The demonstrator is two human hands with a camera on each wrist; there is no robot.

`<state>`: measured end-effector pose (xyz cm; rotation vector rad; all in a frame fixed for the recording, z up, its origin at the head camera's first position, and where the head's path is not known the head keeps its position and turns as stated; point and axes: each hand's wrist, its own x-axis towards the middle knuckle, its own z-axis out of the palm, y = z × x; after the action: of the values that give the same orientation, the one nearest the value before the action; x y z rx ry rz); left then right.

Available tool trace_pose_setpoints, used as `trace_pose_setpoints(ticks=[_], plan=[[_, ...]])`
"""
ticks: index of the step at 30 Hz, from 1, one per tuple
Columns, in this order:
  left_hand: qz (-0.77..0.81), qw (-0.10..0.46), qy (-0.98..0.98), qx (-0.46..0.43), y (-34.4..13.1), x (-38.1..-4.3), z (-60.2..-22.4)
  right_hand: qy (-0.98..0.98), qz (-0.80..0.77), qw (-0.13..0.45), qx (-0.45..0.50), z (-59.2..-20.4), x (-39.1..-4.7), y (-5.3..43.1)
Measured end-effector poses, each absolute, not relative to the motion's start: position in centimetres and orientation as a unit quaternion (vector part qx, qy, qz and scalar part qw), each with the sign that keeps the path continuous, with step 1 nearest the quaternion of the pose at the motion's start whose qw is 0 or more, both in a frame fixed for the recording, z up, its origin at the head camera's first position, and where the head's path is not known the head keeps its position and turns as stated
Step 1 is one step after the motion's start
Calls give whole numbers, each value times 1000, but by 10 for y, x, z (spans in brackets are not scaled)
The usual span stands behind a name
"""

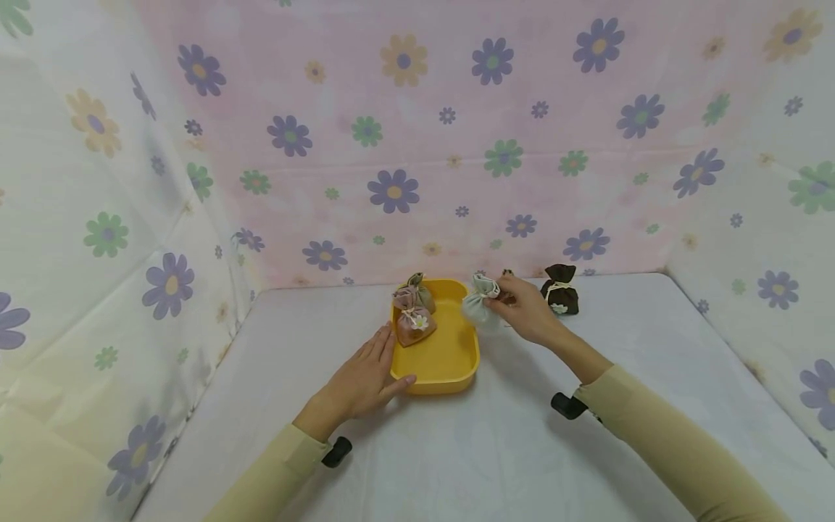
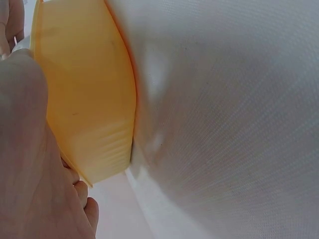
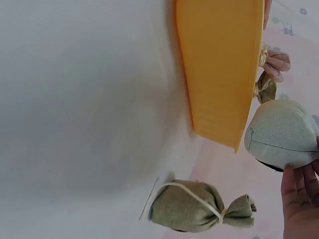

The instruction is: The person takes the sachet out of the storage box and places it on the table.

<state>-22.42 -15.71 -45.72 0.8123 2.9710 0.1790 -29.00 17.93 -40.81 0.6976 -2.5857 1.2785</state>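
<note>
One pale mint drawstring pouch (image 1: 476,312), pinched near neck in grip of right hand (image 1: 527,312), hangs at right rim of yellow tray (image 1: 438,388); left hand (image 1: 361,378), fingers straight, rests along opposite side; lowered too soon, pouch might snag rim

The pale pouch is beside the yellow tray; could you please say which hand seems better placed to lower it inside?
Probably the right hand: it grips the pale pouch near its neck, by the right side of the yellow tray. The left hand rests against the tray's left side.
</note>
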Motion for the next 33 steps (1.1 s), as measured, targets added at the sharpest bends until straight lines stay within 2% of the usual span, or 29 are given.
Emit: trace_pose_setpoints(ticks=[13,28,33], plan=[[72,7,959,275,-158,-224,-454,-876,410,107,229,-420,-289,219],[42,26,962,269,-157,-220,-453,-881,439,5,178,-452,-301,247],[55,21,961,271,-156,-220,-454,-882,441,-10,163,-459,-307,251]])
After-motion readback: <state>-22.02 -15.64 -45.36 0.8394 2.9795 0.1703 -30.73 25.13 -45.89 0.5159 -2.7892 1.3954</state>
